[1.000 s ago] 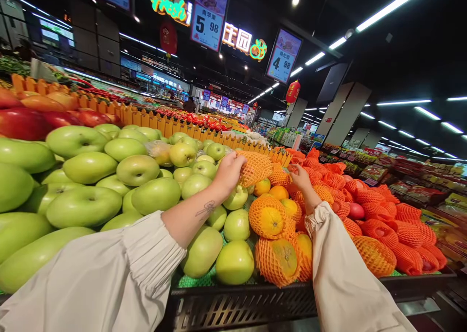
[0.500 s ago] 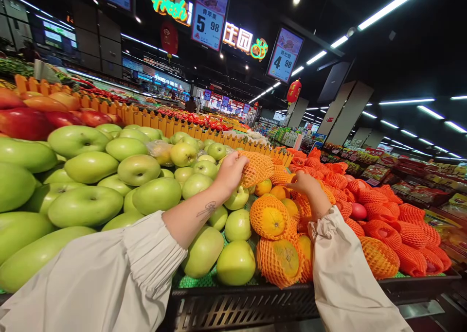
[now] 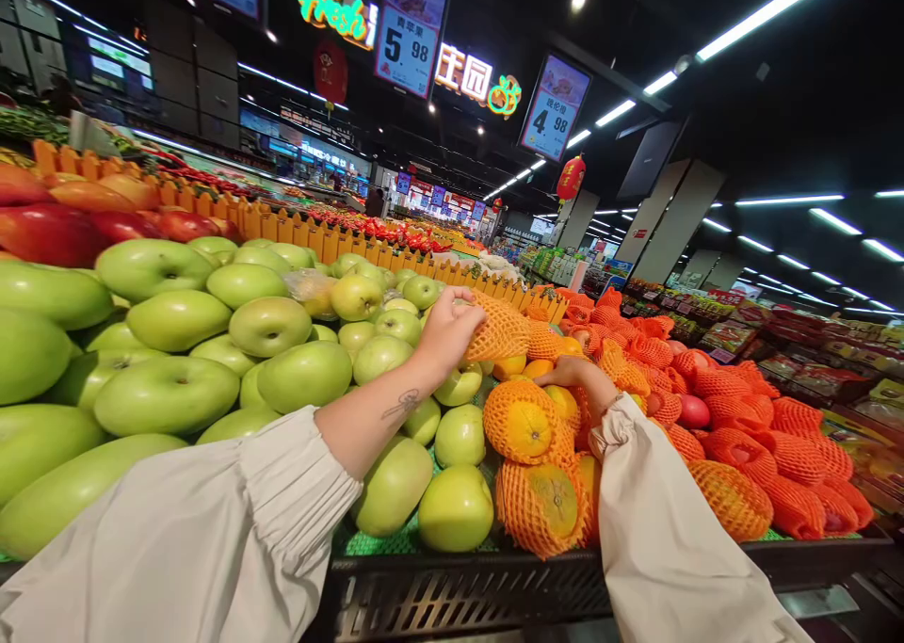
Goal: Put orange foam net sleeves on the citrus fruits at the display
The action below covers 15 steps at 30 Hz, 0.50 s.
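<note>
My left hand [image 3: 448, 334] is closed, its thumb and fingers pinching one end of an orange foam net sleeve [image 3: 500, 328]. The net hangs over the far oranges, beside the green apples [image 3: 385, 359]. My right hand [image 3: 573, 374] reaches low over the pile, its visible fingers stretched out to the left at a bare orange [image 3: 538, 368]; some fingertips are hidden. Nearer to me, an orange [image 3: 531, 428] sits partly covered by its foam net. Below it lies another netted orange [image 3: 555, 500].
Red-netted fruit [image 3: 749, 412] is heaped on the right. Red apples [image 3: 53, 233] lie at the far left. A low orange picket fence [image 3: 331, 238] runs behind the fruit. The black crate edge [image 3: 466, 591] borders the display in front. Price screens [image 3: 555, 106] hang overhead.
My right hand has moved down and slightly left onto the oranges. The foam net in my left hand has sagged and looks longer; the left hand stays almost in place.
</note>
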Each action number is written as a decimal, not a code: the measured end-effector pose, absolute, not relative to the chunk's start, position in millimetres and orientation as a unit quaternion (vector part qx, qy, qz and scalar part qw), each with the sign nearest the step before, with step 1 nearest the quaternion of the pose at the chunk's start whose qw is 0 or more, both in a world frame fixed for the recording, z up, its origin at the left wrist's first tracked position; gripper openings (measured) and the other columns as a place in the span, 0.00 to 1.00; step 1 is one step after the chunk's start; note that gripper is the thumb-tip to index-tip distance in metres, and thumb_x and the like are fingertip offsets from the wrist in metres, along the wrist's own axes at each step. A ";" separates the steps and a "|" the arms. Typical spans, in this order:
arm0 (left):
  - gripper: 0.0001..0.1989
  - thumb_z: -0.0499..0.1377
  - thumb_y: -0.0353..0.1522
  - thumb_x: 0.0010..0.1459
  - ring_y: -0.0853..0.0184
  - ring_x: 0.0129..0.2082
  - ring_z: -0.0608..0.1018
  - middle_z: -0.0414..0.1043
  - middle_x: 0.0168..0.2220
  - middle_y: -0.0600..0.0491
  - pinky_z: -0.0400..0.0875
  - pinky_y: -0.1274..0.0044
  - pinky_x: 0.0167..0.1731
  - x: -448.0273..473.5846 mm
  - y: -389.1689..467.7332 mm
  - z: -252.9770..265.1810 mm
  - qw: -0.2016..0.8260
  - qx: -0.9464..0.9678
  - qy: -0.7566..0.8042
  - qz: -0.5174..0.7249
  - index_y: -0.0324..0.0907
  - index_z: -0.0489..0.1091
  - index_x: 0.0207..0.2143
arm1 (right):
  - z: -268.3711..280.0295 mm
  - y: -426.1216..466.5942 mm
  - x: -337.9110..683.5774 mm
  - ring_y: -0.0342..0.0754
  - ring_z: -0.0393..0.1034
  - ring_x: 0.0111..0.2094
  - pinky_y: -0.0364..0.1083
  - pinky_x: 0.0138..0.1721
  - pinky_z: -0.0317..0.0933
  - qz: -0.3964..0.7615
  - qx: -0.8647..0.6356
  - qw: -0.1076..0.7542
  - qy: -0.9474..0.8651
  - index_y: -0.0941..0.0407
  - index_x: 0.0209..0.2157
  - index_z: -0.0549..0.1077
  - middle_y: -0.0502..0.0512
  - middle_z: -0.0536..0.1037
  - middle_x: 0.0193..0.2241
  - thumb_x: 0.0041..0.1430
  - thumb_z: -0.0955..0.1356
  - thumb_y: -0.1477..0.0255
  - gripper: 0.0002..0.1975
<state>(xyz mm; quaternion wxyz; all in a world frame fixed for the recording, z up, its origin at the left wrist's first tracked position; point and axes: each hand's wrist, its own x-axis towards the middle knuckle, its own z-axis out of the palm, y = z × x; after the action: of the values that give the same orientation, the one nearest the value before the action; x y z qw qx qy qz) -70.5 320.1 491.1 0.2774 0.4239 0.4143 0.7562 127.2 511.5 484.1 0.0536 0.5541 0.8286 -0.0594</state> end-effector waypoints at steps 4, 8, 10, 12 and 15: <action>0.17 0.59 0.22 0.55 0.74 0.21 0.65 0.63 0.24 0.62 0.57 0.82 0.24 -68.3 322.0 490.6 0.302 0.450 0.393 0.743 0.41 0.58 0.44 | 489.3 506.8 123.5 0.71 0.72 0.51 0.59 0.51 0.67 0.032 0.573 0.087 0.815 0.63 0.36 0.77 0.75 0.77 0.46 0.49 0.75 0.53 0.26; 0.20 0.57 0.21 0.58 0.75 0.24 0.70 0.65 0.34 0.58 0.64 0.81 0.27 -68.5 325.9 487.8 0.303 0.446 0.402 0.740 0.41 0.56 0.51 | 484.9 506.9 120.2 0.73 0.68 0.57 0.60 0.56 0.64 0.023 0.579 0.102 0.808 0.66 0.45 0.77 0.78 0.74 0.52 0.50 0.75 0.51 0.32; 0.21 0.57 0.21 0.60 0.74 0.26 0.72 0.66 0.37 0.56 0.66 0.79 0.29 -70.4 327.9 485.7 0.297 0.447 0.412 0.736 0.41 0.56 0.53 | 480.5 508.4 118.6 0.74 0.65 0.60 0.61 0.58 0.62 0.007 0.587 0.105 0.803 0.65 0.50 0.76 0.78 0.71 0.57 0.49 0.76 0.51 0.36; 0.21 0.56 0.22 0.61 0.73 0.28 0.73 0.66 0.38 0.54 0.67 0.79 0.30 -72.5 329.0 484.3 0.288 0.446 0.426 0.732 0.41 0.56 0.54 | 476.2 510.1 117.5 0.75 0.58 0.64 0.64 0.63 0.55 0.004 0.593 0.082 0.801 0.66 0.55 0.74 0.80 0.67 0.61 0.47 0.77 0.52 0.40; 0.21 0.56 0.22 0.62 0.74 0.28 0.72 0.67 0.38 0.54 0.66 0.80 0.31 -74.4 328.2 484.6 0.275 0.446 0.441 0.729 0.41 0.56 0.55 | 473.5 513.3 119.2 0.76 0.50 0.68 0.68 0.66 0.46 0.003 0.597 0.034 0.802 0.68 0.55 0.73 0.82 0.63 0.63 0.46 0.77 0.52 0.43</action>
<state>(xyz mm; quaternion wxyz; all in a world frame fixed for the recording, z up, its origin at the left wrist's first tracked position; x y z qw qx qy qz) -74.4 328.2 484.6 0.2755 0.4458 0.4411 0.7286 119.2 513.3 473.5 0.0341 0.5966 0.8018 0.0034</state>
